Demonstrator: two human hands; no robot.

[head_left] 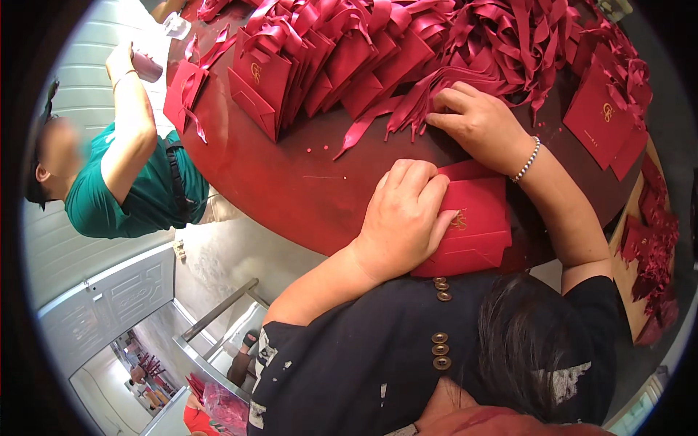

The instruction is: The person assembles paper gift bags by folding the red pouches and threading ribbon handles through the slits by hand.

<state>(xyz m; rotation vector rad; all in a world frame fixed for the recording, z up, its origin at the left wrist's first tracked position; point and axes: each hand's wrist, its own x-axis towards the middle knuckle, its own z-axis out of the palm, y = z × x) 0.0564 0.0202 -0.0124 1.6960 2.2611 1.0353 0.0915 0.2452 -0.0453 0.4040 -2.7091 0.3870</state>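
Observation:
A small red paper gift bag (476, 229) with a gold emblem lies flat at the table's near edge, against my body. My left hand (407, 211) is closed over its left side, thumb on the front face and fingers over its upper edge. Beyond the bag, my right hand (480, 127) pinches at the tips of a fanned bundle of red ribbons (414, 109). Its curled fingers partly hide the ribbon ends there.
Finished-looking red bags with ribbon handles (262, 87) stand in a row at the far left of the round dark-red table (247, 185). A ribbon heap (502, 43) lies behind my right hand. More bags (603, 116) lie right. A person in green (123, 174) stands at left.

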